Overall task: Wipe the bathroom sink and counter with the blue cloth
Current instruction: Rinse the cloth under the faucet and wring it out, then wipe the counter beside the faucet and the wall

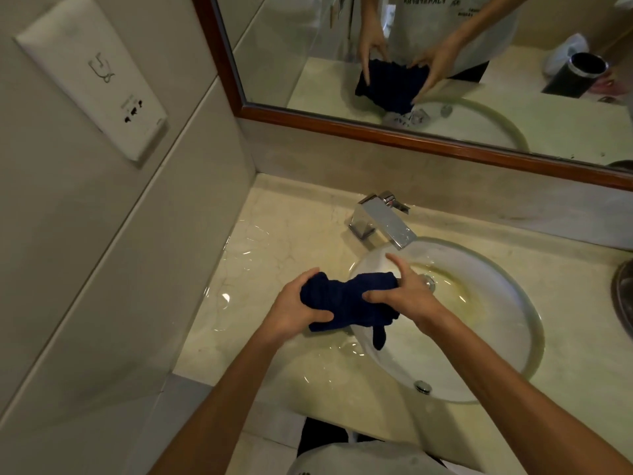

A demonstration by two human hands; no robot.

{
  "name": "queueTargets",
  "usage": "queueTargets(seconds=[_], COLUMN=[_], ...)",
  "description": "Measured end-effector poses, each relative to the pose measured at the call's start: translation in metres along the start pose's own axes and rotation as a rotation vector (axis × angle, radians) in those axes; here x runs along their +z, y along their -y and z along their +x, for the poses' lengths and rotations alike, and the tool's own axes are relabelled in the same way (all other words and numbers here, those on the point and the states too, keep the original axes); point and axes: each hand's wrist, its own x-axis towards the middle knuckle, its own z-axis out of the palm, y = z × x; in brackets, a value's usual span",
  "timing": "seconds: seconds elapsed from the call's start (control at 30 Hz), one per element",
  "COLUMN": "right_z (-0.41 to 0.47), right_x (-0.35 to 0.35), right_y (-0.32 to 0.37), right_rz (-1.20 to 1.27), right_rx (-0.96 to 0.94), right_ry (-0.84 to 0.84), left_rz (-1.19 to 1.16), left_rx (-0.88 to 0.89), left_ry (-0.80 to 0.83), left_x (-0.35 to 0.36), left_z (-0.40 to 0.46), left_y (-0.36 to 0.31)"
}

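Your forearms reach in from the near edge, left hand (297, 310) and right hand (406, 292) each clenched round an end of the bunched blue cloth (349, 303), held over the near-left rim of the round sink (513, 344) with one corner dangling toward the bowl. It looks like a wring or a refold: keep the cloth over the basin so drips fall inside, twist the ends opposite ways, then fold a flat pad before working the wet marble counter (274, 241) on the left, where water pools. Behind the chrome faucet (383, 219), the mirror (445, 108) repeats the hands. Whether the cloth is dripping cannot be told; a dark round object (625, 296) at the far right is cut off, and the drain sits partly hidden behind your right hand
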Motion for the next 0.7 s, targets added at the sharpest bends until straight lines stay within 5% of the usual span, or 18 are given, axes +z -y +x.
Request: queueTargets(seconds=[0.1,0.2,0.27,0.4,0.5,0.6,0.7], right_z=[0.008,0.016,0.025,0.043,0.067,0.112,0.144], right_x=[0.011,0.027,0.033,0.037,0.053,0.063,0.052], right_y=[0.001,0.009,0.015,0.043,0.076,0.119,0.155], right_rz=[-0.509,-0.792,-0.688,-0.170,0.012,0.074,-0.262], right_rx=[-0.191,-0.291,-0.316,-0.160,-0.159,-0.157,-0.231], right_ry=[0.062,-0.068,-0.084,0.031,0.055,-0.022,-0.275], left_rz=[0.325,0.617,0.602,-0.069,-0.245,-0.242,0.195], left_rx=[0.083,0.073,0.064,-0.021,0.034,0.086,-0.016], left_ry=[-0.116,-0.241,-0.269,-0.128,-0.248,-0.377,-0.516], left_x=[-0.012,-0.028,-0.047,-0.095,-0.120,-0.150,-0.171], left_z=[0.002,0.011,0.021,0.039,0.064,0.111,0.152], left_y=[-0.005,-0.013,-0.017,-0.032,-0.053,-0.069,-0.069])
